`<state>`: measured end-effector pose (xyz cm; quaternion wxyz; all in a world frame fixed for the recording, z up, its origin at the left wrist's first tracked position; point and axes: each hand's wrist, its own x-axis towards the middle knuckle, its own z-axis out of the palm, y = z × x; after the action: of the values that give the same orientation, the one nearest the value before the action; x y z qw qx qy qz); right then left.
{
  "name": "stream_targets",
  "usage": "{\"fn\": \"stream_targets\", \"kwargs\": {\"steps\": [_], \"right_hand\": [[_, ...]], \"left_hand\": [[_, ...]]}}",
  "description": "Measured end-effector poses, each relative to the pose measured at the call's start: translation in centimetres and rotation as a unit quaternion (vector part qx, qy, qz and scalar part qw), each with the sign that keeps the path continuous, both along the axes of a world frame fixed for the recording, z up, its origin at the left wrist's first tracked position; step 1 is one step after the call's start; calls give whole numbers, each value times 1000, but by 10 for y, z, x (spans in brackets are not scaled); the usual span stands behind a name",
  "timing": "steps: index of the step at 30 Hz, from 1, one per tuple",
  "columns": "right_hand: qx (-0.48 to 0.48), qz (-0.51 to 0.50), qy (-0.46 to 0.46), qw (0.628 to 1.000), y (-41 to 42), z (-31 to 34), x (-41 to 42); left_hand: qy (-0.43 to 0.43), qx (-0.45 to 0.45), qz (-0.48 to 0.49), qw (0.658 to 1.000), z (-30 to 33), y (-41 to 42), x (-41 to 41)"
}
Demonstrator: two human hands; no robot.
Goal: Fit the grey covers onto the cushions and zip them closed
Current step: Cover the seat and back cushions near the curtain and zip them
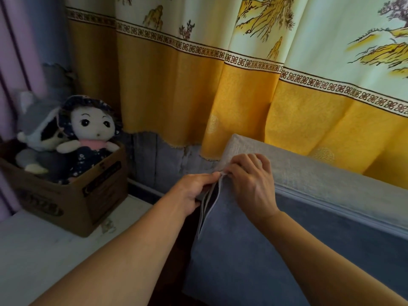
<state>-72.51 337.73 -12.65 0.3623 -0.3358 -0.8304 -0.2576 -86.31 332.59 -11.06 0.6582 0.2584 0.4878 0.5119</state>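
Observation:
A long cushion in a grey cover [254,250] stands on edge at the lower right, its pale top band [320,173] running off to the right. At its left end the zip opening [208,208] gapes, with a dark slit between pale zip tapes. My left hand [194,188] grips the cover's left edge beside the opening, fingers curled round the fabric. My right hand [251,180] pinches the cover at the top corner, right where the zip starts. Whether it holds the zip pull is hidden by my fingers.
A cardboard box [72,202] with a rag doll [92,138] and other soft toys stands on a white surface [44,250] at the left. Yellow and cream curtains [242,96] hang right behind the cushion, above a grey wall panel [159,160].

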Motion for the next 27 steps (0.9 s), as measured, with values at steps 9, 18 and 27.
{"fn": "stream_targets", "kwargs": {"steps": [9, 18, 27], "right_hand": [[15, -27, 53, 998, -1, -11, -7], [26, -35, 36, 998, 1, -9, -3], [90, -26, 12, 995, -15, -27, -10]], "left_hand": [[47, 2, -2, 999, -32, 14, -5], [19, -8, 5, 1000, -88, 19, -3], [29, -28, 23, 999, -146, 14, -1]]}}
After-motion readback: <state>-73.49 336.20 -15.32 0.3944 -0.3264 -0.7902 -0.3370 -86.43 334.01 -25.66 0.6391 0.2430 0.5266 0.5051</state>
